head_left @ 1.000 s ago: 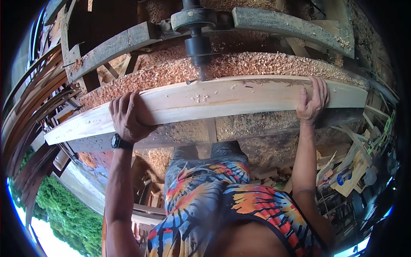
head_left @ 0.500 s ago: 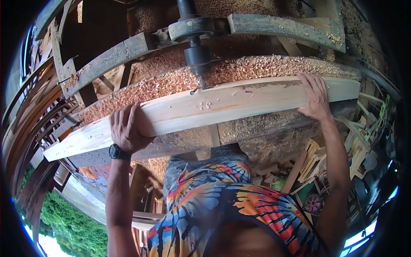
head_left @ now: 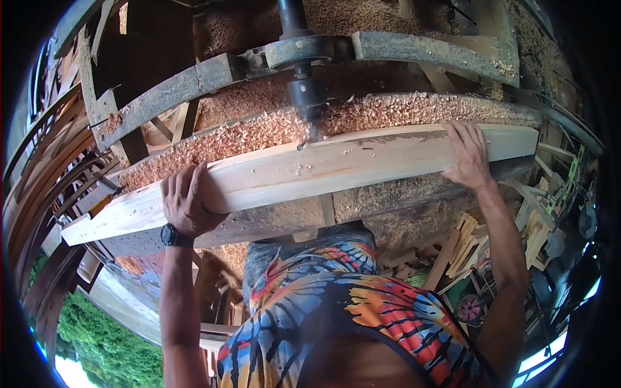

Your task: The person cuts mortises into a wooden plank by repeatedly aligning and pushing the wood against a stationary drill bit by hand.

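A long pale wooden board lies across the bench, with a few loose chips on its face. My left hand, a watch on its wrist, grips the board left of the middle, fingers over the far edge. Near the right end, my right hand grips it the same way, thumb on the near side. Between the hands, a machine spindle with a dark chuck points down at the far edge. Its bit looks blurred, beside a small dark notch in the board.
Wood shavings are heaped along the board's far side. Behind them runs a curved wooden beam. Curved wood strips stack at the left, and offcuts pile at lower right. Sawdust covers the bench.
The board and both hands have shifted slightly left relative to the spindle. The bit, sharper before, is now blurred among chips at the far edge. The whole view has moved a little.
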The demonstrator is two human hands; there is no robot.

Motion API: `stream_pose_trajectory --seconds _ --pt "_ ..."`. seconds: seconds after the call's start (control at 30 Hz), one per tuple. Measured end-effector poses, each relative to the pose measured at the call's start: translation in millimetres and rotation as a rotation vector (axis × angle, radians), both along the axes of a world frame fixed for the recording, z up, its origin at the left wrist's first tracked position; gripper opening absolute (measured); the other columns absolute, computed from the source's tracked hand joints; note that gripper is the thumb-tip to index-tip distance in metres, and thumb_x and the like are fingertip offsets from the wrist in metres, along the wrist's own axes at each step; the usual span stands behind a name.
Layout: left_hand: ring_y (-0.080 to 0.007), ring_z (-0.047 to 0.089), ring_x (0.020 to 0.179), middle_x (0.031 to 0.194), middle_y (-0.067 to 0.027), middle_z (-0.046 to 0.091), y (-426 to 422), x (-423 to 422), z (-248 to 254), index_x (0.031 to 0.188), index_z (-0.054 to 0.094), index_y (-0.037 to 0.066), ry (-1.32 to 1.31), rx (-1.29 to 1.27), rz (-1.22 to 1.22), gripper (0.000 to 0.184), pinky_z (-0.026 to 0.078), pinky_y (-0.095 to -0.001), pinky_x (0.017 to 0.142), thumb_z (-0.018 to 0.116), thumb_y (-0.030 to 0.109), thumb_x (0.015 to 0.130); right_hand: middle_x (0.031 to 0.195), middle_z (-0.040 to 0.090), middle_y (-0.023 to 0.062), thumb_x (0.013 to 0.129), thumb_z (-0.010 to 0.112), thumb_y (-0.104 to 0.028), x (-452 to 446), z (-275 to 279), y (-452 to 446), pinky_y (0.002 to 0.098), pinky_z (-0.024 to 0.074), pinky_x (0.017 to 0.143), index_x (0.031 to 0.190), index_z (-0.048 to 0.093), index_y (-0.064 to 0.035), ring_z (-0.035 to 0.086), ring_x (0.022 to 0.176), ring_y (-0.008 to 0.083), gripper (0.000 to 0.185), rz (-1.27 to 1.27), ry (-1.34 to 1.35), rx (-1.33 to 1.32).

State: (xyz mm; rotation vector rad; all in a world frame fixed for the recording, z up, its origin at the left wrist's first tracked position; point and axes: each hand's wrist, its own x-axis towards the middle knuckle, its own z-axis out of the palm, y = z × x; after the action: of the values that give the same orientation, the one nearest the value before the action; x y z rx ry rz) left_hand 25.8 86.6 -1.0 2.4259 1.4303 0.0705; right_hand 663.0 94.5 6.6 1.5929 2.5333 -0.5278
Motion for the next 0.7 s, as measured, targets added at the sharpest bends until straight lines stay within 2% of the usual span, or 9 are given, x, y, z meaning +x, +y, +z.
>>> stream_pose_trajectory --seconds 0.2,0.33,0.57,0.7 --pt "-0.0391 0.063 0.127 0.139 -0.0174 0.065 0 -3 1 0.156 0.055 0.010 0.034 0.008 -0.009 0.112 0.045 -0.0572 0.109 0.101 0.039 0.058 0.145 0.062 0.0131 0.056 0.096 -0.025 -2 -2 -3 0.0548 0.0432 0.117 0.156 0.055 -0.0077 0.059 0.131 0.0360 0.110 -0.013 0.012 -0.011" --pt "-0.0399 0.064 0.125 0.139 -0.0190 0.065 1 5 6 0.156 0.054 0.008 0.072 -0.011 -0.028 0.118 0.046 -0.0579 0.108 0.104 0.045 0.055 0.146 0.062 0.0150 0.055 0.094 -0.025 7 -7 -5 0.0552 0.0421 0.116 0.156 0.053 -0.0064 0.059 0.132 0.0382 0.111 -0.002 0.057 -0.020" --pt "-0.0395 0.064 0.124 0.139 -0.0157 0.066 2 35 6 0.158 0.054 0.008 0.057 -0.007 -0.023 0.123 0.048 -0.0572 0.107 0.104 0.046 0.052 0.148 0.060 0.0143 0.054 0.095 -0.024 39 -6 -5 0.0546 0.0409 0.119 0.160 0.051 -0.0095 0.057 0.135 0.0364 0.115 -0.007 0.034 -0.022" --pt "-0.0382 0.064 0.124 0.139 -0.0145 0.067 2 32 2 0.157 0.056 0.009 0.016 0.013 -0.010 0.122 0.047 -0.0561 0.108 0.104 0.044 0.051 0.147 0.060 0.0157 0.054 0.094 -0.022 32 -3 -3 0.0551 0.0408 0.119 0.159 0.050 -0.0066 0.057 0.135 0.0374 0.115 0.001 0.014 -0.012"
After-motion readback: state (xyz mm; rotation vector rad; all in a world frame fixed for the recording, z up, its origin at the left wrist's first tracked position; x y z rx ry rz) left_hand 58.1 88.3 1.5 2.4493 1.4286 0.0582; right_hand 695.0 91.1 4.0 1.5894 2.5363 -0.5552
